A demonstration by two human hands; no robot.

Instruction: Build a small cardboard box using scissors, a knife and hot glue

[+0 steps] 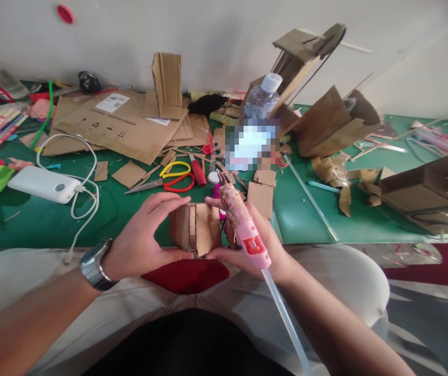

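Observation:
A small folded cardboard piece (200,224), box-like with upright sides, is held at the table's front edge. My left hand (141,235), wearing a metal watch (97,263), grips its left side, thumb at the bottom and fingers along the top. On the other side, the thumb and a finger of my right hand (261,235) press against the cardboard. That hand also holds a pink hot glue gun (243,224), its nozzle aimed away from me and a long clear glue stick (286,313) sticking out of its back. Several right fingers are hidden behind the gun.
Scissors (177,177) with yellow and red handles lie beyond my hands, among cardboard scraps (129,174). A white power bank (44,184) with a cable is at left. A plastic bottle (263,99) stands behind a blurred-out patch. Cardboard constructions (336,122) occupy the right.

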